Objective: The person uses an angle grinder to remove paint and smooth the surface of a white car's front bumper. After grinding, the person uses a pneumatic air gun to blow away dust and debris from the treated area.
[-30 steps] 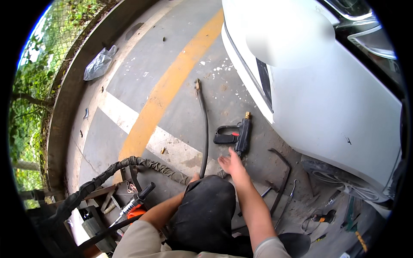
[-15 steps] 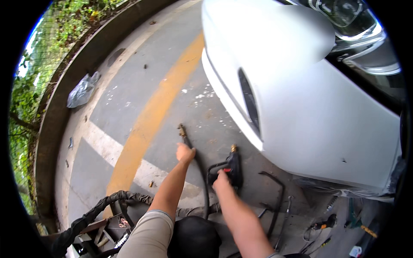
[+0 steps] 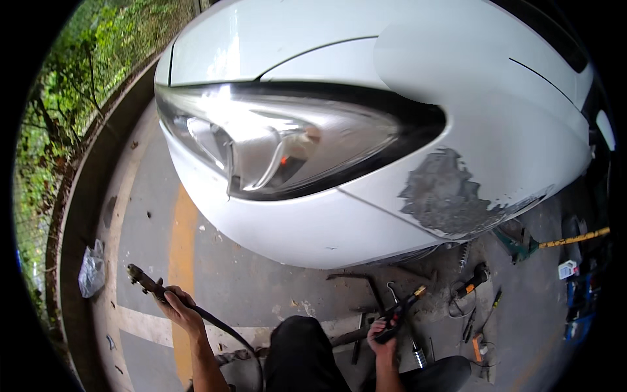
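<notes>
My left hand (image 3: 181,310) is closed around a thick black cable (image 3: 225,328) just behind its brass-coloured end fitting (image 3: 142,279), which points up and to the left. My right hand (image 3: 380,334) grips a black pistol-shaped gun (image 3: 396,316), its brass tip (image 3: 421,289) aimed to the upper right. Both hands are apart from the white car (image 3: 287,232) in front of me. Its headlight (image 3: 326,147) faces me, and a bare grey patch (image 3: 444,193) with ragged edges shows on the panel to the right.
On the ground at right lie a corded power tool (image 3: 477,279), a green tool with a yellow handle (image 3: 522,247) and a white bottle (image 3: 567,269). A bent dark bar (image 3: 366,282) lies under the car's front. A clear plastic bag (image 3: 93,271) sits by the low wall (image 3: 78,196).
My view has swung toward the car's front corner, bringing the headlight and grey patch into sight. The gun, earlier on the ground under my reaching right hand, is now lifted. The cable is raised too.
</notes>
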`<state>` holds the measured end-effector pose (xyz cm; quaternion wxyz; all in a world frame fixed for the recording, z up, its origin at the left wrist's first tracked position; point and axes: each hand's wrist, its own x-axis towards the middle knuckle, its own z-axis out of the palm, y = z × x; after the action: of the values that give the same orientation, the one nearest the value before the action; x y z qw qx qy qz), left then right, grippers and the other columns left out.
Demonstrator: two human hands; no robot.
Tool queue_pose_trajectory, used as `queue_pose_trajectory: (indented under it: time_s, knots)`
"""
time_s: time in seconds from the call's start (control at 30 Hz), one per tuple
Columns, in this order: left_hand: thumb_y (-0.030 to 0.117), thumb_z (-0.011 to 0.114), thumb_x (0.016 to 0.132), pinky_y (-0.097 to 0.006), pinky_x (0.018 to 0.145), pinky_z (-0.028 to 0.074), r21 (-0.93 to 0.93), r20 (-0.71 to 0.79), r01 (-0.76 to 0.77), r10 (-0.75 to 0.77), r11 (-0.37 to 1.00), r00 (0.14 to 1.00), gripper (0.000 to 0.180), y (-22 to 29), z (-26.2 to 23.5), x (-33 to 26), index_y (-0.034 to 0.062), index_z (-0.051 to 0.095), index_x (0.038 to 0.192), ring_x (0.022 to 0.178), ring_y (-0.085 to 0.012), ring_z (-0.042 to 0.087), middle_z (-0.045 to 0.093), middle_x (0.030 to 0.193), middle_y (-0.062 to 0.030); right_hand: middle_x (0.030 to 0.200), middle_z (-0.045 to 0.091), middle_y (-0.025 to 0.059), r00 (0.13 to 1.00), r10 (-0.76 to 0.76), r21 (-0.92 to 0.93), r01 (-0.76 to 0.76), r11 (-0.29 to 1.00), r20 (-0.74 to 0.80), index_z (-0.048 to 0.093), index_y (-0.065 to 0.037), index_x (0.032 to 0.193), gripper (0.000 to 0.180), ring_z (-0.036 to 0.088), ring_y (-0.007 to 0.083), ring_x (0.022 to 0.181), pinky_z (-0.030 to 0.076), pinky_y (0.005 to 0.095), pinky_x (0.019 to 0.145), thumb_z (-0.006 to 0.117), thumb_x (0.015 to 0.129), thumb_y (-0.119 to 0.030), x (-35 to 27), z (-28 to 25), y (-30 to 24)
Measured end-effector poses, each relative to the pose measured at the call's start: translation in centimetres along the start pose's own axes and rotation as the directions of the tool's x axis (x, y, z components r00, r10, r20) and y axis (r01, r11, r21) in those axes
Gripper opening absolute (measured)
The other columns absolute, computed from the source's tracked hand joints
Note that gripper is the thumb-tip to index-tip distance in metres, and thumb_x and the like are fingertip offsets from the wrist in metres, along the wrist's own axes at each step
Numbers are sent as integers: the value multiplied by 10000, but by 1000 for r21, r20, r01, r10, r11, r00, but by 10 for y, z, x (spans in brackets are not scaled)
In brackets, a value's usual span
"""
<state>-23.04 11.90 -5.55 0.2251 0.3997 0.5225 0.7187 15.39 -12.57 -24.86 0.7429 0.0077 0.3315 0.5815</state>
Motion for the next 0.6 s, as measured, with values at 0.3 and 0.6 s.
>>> queue_pose_trajectory:
  time_s: [0.3,0.6]
  knots:
    - [601,416,908,-218,382,306,-319,533,-133,294,938,794,575,109,87,-14,65,404,1115,429,-85,370,429,631,-17,858,441,42,676,49,-296,256,920,736,424,-20,1172,417,476,159,744,434,295,649,569,910,-310,-61,166,52]
    - [548,438,923,-269,443,313,-158,983,669,182,727,34,535,166,155,-34,18,480,977,457,-120,373,417,603,-29,707,494,-42,167,-351,364,-55,930,921,479,-163,1013,74,478,38,578,429,190,551,474,941,-182,-136,266,111]
